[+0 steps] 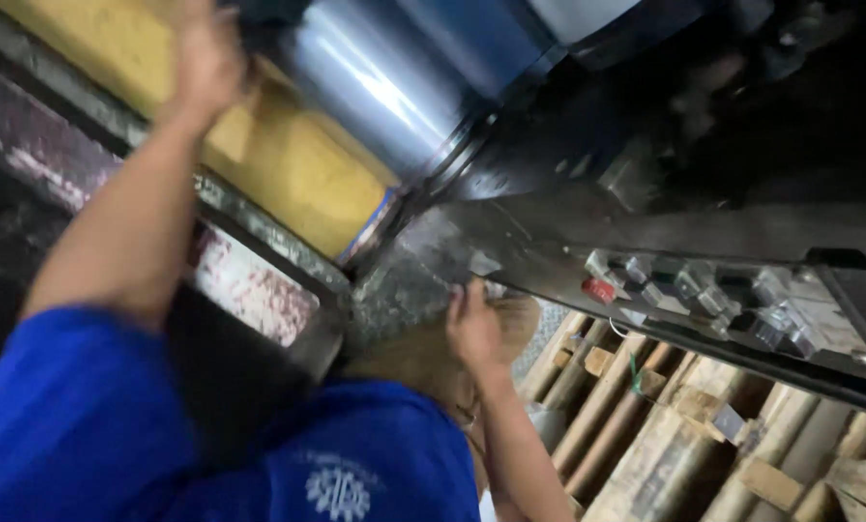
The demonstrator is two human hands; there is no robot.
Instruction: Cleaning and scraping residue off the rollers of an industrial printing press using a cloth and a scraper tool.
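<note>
1. The left hand (205, 53) is raised against the top of a shiny cylindrical steel roller (384, 87); motion blur hides the fingers, so I cannot tell whether it grips or only presses.
2. The right hand (473, 327) lies with fingers spread flat on the dark grey metal machine frame (549, 242), holding nothing.
3. The roller's long axis runs from upper left towards the middle of the view, its lower end meeting the frame.
4. A yellow machine panel (288, 164) sits just beside the roller.
5. A dark control strip with one red button and grey switches (704, 295) runs along the frame.
6. Stacked brown cardboard tubes (626, 425) lie below.
7. Blue sleeves (85, 416) cover both upper arms.
</note>
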